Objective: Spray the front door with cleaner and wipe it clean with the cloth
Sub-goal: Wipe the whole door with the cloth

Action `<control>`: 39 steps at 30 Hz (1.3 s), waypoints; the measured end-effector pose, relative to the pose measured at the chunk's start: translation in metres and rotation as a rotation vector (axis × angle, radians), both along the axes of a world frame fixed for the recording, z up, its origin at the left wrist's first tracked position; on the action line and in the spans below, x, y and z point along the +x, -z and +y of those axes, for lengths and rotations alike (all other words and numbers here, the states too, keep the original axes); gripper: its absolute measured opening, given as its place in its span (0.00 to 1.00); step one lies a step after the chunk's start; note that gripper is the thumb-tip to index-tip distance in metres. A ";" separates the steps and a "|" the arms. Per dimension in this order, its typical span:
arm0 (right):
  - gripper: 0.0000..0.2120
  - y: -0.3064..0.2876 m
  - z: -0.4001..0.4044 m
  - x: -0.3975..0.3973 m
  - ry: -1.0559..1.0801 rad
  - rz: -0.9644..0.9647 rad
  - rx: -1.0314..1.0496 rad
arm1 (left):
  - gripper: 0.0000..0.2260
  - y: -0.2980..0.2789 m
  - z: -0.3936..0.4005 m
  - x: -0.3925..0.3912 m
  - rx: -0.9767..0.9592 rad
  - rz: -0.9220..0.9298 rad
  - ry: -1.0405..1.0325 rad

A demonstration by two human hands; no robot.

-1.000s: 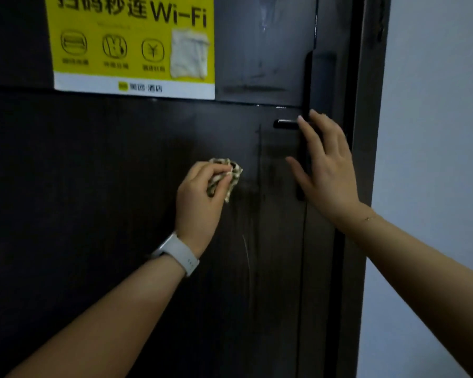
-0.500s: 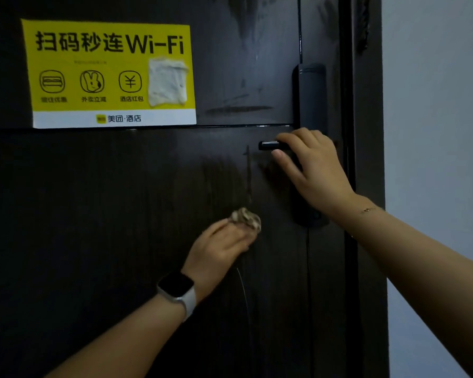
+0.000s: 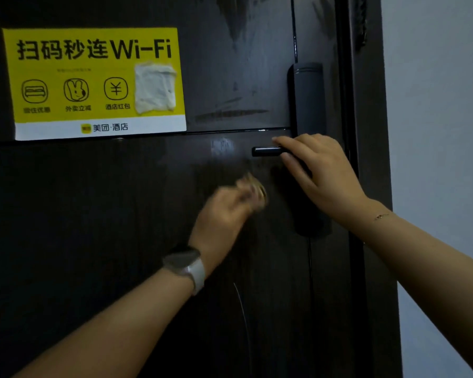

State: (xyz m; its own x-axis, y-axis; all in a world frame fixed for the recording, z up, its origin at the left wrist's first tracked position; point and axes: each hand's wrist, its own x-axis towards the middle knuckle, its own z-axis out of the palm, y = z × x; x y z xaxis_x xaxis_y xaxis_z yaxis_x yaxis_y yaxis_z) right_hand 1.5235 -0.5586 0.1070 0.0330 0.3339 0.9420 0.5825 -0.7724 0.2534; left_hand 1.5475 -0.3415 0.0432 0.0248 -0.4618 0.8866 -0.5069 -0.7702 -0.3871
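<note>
The left hand [image 3: 224, 208], blurred, grips the bunched cloth [image 3: 254, 190] against the dark door [image 3: 93, 241]; since half a second ago it has climbed nearer the handle [image 3: 266, 151]; the right hand [image 3: 320, 173] stays curled on this handle; wiping goes on, streaks above remain
</note>
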 end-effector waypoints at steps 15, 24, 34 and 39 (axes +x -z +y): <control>0.15 -0.005 -0.021 -0.003 -0.233 0.218 0.118 | 0.15 -0.005 -0.054 0.006 0.008 -0.088 -0.008; 0.15 -0.005 -0.021 -0.006 -0.236 0.272 0.120 | 0.17 -0.026 -0.060 0.015 -0.041 0.031 -0.068; 0.18 0.008 -0.015 0.002 -0.201 0.166 0.163 | 0.17 0.087 -0.045 0.001 0.145 0.225 -0.049; 0.30 0.030 -0.010 0.002 -0.051 0.158 0.137 | 0.15 0.100 -0.014 -0.016 0.302 0.168 -0.061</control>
State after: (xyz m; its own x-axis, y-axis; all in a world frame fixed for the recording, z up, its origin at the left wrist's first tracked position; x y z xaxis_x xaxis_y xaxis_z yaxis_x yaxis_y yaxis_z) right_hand 1.5251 -0.5691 0.0773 0.1702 0.2080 0.9632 0.6456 -0.7620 0.0505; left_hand 1.5316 -0.3550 -0.0565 0.1945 -0.6962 0.6910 -0.5397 -0.6642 -0.5173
